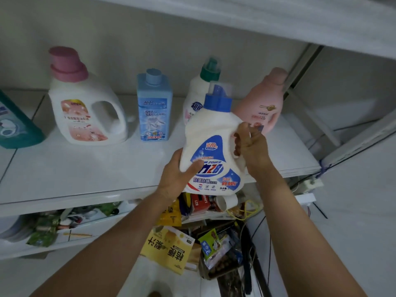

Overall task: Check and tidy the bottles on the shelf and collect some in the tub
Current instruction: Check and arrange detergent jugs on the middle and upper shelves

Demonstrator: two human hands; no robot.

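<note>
Your left hand (180,174) and right hand (250,151) hold the blue-capped bottle (212,136) at the front edge of the shelf (107,168): checking step.
Left hand cups the lower side, thumb on the label (214,168); right hand grips the handle (241,168). Readable: "POWER", "28", "99.99%". Behind stand a teal bottle (12,125), pink-capped jug (85,112), square blue bottle (154,108), green-capped bottle (199,91) and pink bottle (263,106); their print is blurred. Next, decide: reshelve upright, or carry to the tub, which is not in view.

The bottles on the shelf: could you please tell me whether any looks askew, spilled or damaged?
Nothing stands out. The pink-capped bottle, blue bottle, green-capped bottle and pink bottle stand upright with caps on, and no spill shows. Left hand and right hand hold the blue-capped bottle.
</note>
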